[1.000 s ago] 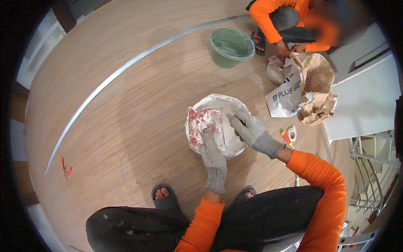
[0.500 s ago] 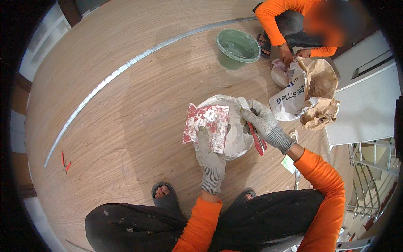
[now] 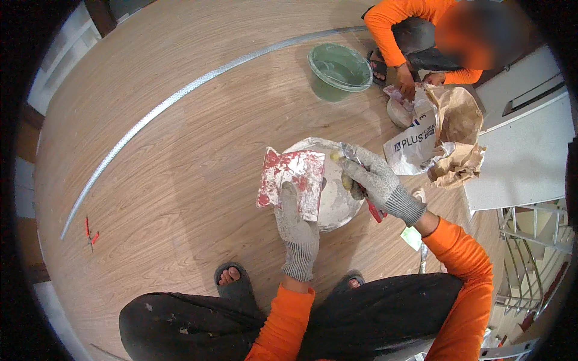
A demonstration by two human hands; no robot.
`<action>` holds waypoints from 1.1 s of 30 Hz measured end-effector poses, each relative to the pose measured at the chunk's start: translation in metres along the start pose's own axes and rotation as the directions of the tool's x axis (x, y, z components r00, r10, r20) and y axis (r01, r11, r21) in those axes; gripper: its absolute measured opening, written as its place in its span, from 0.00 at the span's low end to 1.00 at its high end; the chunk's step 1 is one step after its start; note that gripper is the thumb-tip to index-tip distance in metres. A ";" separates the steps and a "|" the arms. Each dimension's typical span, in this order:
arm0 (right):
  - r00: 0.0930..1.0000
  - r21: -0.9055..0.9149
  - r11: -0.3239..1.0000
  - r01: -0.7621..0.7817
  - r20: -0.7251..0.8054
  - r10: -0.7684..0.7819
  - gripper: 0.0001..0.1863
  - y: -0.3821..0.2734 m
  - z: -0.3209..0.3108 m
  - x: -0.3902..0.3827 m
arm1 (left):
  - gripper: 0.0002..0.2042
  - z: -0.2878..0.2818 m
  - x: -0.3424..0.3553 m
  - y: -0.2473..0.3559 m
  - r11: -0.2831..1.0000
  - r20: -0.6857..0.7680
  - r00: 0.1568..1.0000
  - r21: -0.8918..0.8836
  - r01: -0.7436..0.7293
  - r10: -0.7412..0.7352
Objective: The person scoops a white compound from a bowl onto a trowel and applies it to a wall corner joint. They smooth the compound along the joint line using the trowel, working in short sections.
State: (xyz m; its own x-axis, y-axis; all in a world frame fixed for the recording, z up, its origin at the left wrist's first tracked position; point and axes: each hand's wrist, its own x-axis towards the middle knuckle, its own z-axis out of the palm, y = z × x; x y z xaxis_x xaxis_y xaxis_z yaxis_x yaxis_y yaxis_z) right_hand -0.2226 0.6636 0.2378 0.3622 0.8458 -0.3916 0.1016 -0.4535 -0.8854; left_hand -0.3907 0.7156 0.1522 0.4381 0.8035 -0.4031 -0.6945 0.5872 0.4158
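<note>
In my gloved left hand [image 3: 294,210] is a red plastic spreader [image 3: 307,165], smeared with white plaster; the thumb lies across its face and the fingers are hidden behind. My right hand [image 3: 376,180], gloved too, is closed on a putty knife [image 3: 377,212] whose red handle end sticks out below the palm. The fingers cover most of that knife, and its blade shows only in part near the fingertips. Under both hands sits a round tub [image 3: 343,210] with pale plaster on its inside, partly covered by the spreader.
A green bucket [image 3: 338,78] stands at the far side. Beyond a torn paper sack [image 3: 457,114], a co-worker [image 3: 385,30] crouches with hands at a small container. A long metal strip [image 3: 180,95] curves across the wood floor. Red-handled pliers [image 3: 90,231] lie left; a white panel [image 3: 518,162] is right.
My right hand has turned and moved slightly left, so the putty knife's blade and handle show less. The left hand still holds the spreader. The co-worker's hand has shifted a little.
</note>
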 end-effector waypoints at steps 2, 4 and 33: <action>0.996 -0.047 0.997 -0.054 -0.076 0.050 0.19 0.003 0.003 0.003 | 0.26 -0.010 0.003 -0.001 0.998 0.089 0.996 0.066 0.000 -0.006; 0.984 -0.214 0.963 -0.164 -0.106 0.144 0.23 -0.001 0.001 0.004 | 0.26 -0.003 -0.004 0.001 0.993 0.065 0.998 0.111 -0.028 0.021; 0.914 -0.795 0.501 0.342 0.157 -0.375 0.18 0.028 0.022 0.010 | 0.22 0.015 -0.010 -0.002 0.999 -0.119 0.992 0.011 0.034 -0.032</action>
State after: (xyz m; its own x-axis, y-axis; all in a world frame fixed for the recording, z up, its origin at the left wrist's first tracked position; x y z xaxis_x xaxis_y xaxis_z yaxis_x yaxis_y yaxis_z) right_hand -0.2364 0.6659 0.2036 0.1473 0.9869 -0.0656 0.9112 -0.1612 -0.3790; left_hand -0.3854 0.7076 0.1675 0.3894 0.7669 -0.5101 -0.6727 0.6151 0.4113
